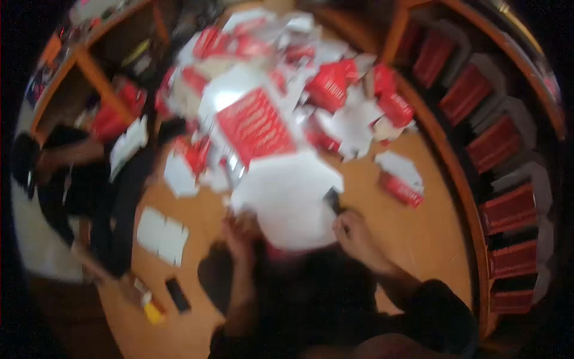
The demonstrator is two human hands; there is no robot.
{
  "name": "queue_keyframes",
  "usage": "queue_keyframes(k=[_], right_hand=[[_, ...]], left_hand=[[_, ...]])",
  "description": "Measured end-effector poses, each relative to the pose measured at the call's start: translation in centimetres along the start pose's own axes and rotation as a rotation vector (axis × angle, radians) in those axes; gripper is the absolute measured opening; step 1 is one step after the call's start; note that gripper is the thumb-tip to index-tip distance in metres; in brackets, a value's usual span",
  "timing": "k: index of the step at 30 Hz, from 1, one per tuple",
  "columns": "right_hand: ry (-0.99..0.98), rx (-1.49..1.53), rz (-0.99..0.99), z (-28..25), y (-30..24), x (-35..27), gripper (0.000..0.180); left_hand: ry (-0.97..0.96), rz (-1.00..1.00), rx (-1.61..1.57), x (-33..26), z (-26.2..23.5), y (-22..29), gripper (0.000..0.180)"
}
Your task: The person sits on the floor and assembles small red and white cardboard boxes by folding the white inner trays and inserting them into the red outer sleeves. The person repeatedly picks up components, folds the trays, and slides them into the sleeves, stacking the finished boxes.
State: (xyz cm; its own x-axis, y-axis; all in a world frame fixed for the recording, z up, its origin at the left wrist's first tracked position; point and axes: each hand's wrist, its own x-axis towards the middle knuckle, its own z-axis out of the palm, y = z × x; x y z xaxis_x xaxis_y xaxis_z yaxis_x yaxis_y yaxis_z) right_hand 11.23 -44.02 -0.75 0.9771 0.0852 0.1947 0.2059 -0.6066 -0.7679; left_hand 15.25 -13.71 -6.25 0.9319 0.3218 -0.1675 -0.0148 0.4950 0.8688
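Note:
A large white cardboard sheet [293, 197] with cut, angled edges lies in front of me, its near end close to my body. A red printed panel [257, 125] adjoins its far edge; blur hides whether they are one piece. My left hand [241, 232] is closed at the sheet's left edge, fingers partly smeared. My right hand [354, 233] is closed by the right edge, around a small dark tool [332, 199] whose blackish end reaches over the sheet. Its exact kind is too blurred to tell.
A heap of red and white cardboard pieces [329, 84] covers the table's far side. Red cartons [508, 209] stand in a rack at right. At left are a white card [161, 235], a black phone [177, 295] and another person's hand [131, 290] near a yellow-ended tool [153, 311].

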Motion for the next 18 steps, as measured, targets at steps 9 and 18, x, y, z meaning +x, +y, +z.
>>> queue_keyframes(k=[9, 18], right_hand=[[0.055, 0.841, 0.32, 5.5, -0.9, -10.8, 0.012], [-0.065, 0.508, 0.325, 1.7, 2.0, -9.4, 0.056]], left_hand=[[-0.126, -0.396, 0.309, -11.8, -5.9, 2.1, 0.072], [-0.39, -0.495, 0.307, -15.5, -6.8, 2.0, 0.075]])
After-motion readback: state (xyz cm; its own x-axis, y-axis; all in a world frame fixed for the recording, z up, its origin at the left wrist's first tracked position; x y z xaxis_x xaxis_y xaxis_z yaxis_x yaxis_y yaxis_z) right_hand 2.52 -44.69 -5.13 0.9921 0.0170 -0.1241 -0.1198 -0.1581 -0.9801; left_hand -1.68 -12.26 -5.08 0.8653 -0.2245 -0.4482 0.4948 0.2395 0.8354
